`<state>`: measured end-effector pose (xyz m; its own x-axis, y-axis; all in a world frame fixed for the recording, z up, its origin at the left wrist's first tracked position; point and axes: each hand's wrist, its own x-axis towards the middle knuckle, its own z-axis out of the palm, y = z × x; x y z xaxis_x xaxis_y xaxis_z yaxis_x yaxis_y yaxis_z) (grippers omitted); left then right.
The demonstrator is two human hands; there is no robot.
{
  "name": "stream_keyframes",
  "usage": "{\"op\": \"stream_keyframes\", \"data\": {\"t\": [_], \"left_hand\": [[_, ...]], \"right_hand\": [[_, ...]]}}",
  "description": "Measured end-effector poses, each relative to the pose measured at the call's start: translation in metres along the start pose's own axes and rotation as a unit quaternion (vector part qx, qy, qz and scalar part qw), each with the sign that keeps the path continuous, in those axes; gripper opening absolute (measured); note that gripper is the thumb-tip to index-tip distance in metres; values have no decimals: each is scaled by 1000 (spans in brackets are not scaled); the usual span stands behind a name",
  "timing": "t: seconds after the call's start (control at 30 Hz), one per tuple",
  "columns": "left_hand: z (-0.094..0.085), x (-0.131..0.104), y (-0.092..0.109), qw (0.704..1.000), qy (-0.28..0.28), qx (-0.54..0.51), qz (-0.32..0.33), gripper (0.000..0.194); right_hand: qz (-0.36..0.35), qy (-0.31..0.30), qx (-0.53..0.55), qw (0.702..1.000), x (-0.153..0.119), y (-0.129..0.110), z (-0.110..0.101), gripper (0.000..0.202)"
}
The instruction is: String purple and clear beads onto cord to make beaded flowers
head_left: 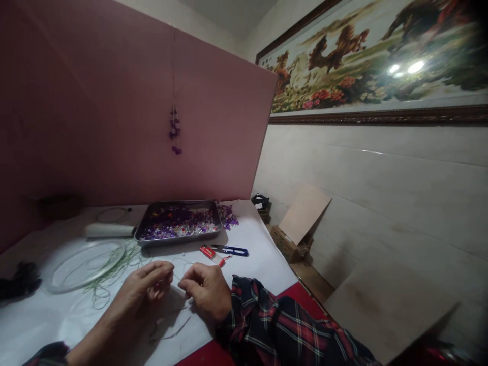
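The left hand is curled with thumb and index finger pinched together, and a thin pale thread runs from its fingertips to the right hand, whose thumb and forefinger are also closed on it; the other fingers of both are loosely bent. Something small and purplish shows under the left fingers, too shadowed to make out, and where the thread ends is hidden by the hands. Below them, a thin dark purple strand lies on the white table covering, partly lost in shadow. Just beyond the right hand are a red lighter-like object, its details unclear, and dark blue thread snips. Farther back stands a shallow rectangular metal tray of purple, clear and reddish beads, with loose purple beads beside its right end. To the left, tangled pale green cord lies partly over a round translucent plastic rim, near a whitish roll; a black object, cut off by the left edge, cannot be identified. Behind, a purple beaded strand hangs before a pink panel. The framed horse picture runs out of view at right.
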<state>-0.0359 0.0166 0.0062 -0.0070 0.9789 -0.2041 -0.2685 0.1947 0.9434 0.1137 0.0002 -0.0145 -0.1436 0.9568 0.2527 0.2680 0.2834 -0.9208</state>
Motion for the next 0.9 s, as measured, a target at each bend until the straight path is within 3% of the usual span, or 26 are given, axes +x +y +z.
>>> {"op": "stream_keyframes", "data": {"t": [0.1, 0.27, 0.47, 0.67, 0.77, 0.9], "left_hand": [[-6, 5, 0, 999, -19, 4, 29, 24], [-13, 8, 6, 990, -3, 124, 63, 24], [-19, 13, 11, 982, -17, 170, 83, 26], [-20, 11, 20, 964, -88, 213, 132, 26], [-17, 7, 24, 955, -127, 226, 145, 24], [-14, -1, 25, 954, -137, 213, 157, 26]], "right_hand": [[-66, -47, -80, 993, 1, -7, -9, 12], [-171, -82, -240, 952, 7, -34, -45, 10], [-148, -67, -262, 951, 21, -52, -76, 10], [-293, -77, -193, 933, 28, -58, -61, 13], [-303, -81, -120, 942, 32, -62, -48, 12], [-263, -79, -10, 962, 43, -60, -33, 10]]}}
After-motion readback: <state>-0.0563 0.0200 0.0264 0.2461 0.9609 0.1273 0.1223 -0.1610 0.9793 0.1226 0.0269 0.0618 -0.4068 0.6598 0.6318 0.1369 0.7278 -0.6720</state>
